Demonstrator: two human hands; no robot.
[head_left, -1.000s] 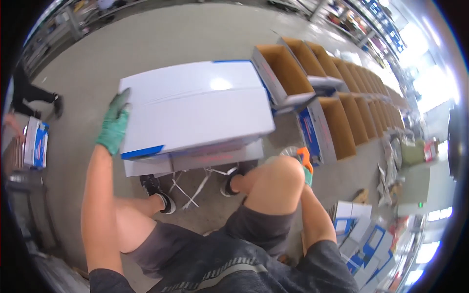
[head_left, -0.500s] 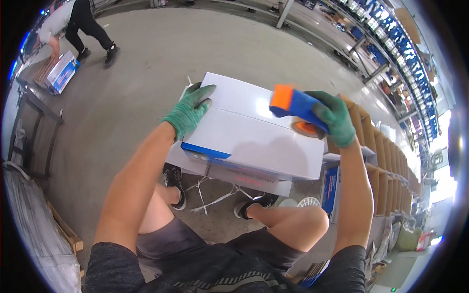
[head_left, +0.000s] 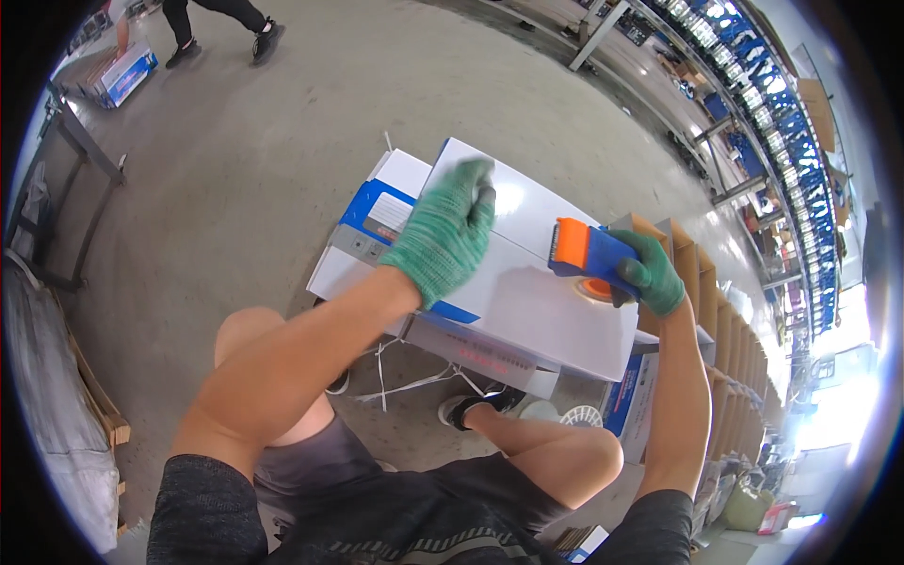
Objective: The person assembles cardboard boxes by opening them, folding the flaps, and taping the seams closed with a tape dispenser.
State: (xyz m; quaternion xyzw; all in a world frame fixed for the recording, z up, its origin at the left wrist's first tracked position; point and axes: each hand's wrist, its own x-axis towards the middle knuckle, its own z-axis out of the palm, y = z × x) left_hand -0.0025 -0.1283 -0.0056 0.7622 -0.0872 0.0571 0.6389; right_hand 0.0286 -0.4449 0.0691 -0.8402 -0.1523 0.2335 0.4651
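A white carton (head_left: 532, 273) with a blue edge lies in front of me, a seam running along its top. My left hand (head_left: 444, 231), in a green glove, is over the carton's left part. Its fingers are a little blurred and loosely bent, thumb apart, with nothing seen in them; whether it touches the carton I cannot tell. My right hand (head_left: 654, 273), gloved too, is closed round a blue tape dispenser (head_left: 607, 259) with an orange head, held over the carton's right side. An orange-cored tape roll (head_left: 595, 289) shows below the dispenser, partly hidden.
Another white and blue carton (head_left: 363, 226) lies under the left side of the first. Brown divided cardboard boxes (head_left: 720, 320) line my right. A person (head_left: 226, 19) bends by a carton (head_left: 118, 77) at far left. White straps (head_left: 400, 377) lie near my feet.
My left hand has come off the carton's left edge and moved right over its top. The carton has shifted right, showing more of the one beneath. The dispenser has moved slightly right and nearer.
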